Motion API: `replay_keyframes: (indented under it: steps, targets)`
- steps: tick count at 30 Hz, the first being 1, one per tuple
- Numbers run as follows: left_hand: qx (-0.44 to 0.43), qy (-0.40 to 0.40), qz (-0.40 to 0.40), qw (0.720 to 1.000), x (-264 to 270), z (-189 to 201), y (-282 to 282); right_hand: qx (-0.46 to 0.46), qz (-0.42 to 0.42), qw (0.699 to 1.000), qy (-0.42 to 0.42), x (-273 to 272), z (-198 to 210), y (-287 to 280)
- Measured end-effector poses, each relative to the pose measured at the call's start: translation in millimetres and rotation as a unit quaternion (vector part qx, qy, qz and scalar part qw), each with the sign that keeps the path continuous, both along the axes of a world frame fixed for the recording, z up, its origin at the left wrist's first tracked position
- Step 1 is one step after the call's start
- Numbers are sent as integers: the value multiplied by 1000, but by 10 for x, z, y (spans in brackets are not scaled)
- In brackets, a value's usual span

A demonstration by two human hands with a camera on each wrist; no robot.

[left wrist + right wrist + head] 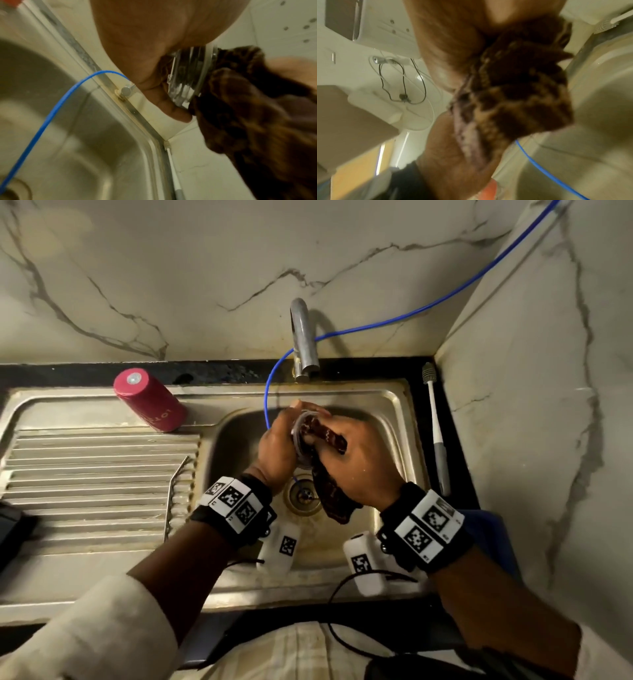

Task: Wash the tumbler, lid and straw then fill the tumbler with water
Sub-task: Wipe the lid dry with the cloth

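Blue tube [270, 392] beside hands [308, 446]

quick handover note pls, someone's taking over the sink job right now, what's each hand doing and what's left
Left hand grips the clear lid over the sink. Right hand presses a dark cloth into it.
Red tumbler stands upside down at the top of the drainboard.
Brush lies right of the sink. No straw is identifiable.
Tap shows no water.
Left: finish lid, straw, fill tumbler.
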State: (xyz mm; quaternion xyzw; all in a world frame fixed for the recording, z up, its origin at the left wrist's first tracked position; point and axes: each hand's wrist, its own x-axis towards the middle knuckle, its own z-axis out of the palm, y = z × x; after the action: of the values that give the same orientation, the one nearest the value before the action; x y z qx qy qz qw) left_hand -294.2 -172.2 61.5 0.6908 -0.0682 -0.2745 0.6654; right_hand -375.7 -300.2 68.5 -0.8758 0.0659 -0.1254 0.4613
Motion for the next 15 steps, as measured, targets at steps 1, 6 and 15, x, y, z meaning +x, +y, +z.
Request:
replay_keyframes:
  steps: [1, 6, 15]
  targets:
    - [-15, 26, -24, 999, 56, 25, 31, 1, 41, 999, 17, 2, -29, -28]
    - [-8, 60, -70, 996, 209, -93, 91, -180, 170, 968, 32, 31, -32, -269]
    - [83, 168, -170, 968, 293, -26, 61, -551, 165, 800, -171, 84, -175, -413]
